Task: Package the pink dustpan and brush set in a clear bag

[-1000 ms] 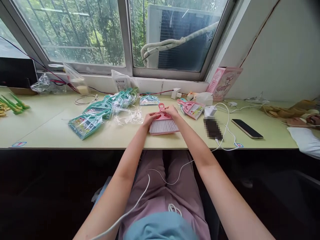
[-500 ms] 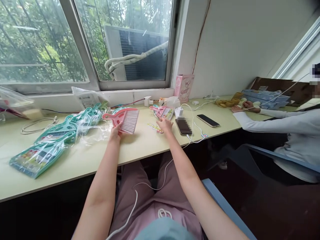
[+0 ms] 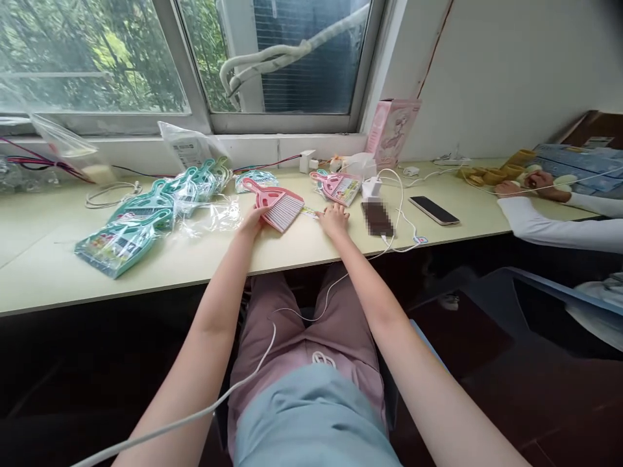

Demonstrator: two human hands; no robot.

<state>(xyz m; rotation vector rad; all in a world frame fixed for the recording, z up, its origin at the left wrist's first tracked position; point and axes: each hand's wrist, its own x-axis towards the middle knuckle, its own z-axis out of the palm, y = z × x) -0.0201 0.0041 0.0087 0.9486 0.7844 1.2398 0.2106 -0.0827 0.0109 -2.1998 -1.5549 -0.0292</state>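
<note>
My left hand [image 3: 253,219] grips a pink dustpan and brush set [image 3: 285,209] with white bristles, tilted just above the table. To its right, my right hand [image 3: 334,219] rests at a small printed card [image 3: 308,213], its fingers bent over the card's right end; whether they pinch it is too small to tell. Behind that hand lies another pink brush set [image 3: 341,186] with a printed card on it. Bagged green dustpan sets [image 3: 121,243] lie in a row at the left, beside a crumpled clear plastic bag [image 3: 209,217].
A phone [image 3: 377,218] with a white charging cable and a second phone [image 3: 434,210] lie on the table [image 3: 195,264] at the right. A pink box [image 3: 393,133] stands by the wall. Another person's hands [image 3: 540,185] hold something pale near yellow pieces.
The view has tilted down and shifted left. My left hand has lowered the pink brush set toward the table. My right hand remains by the small card.
</note>
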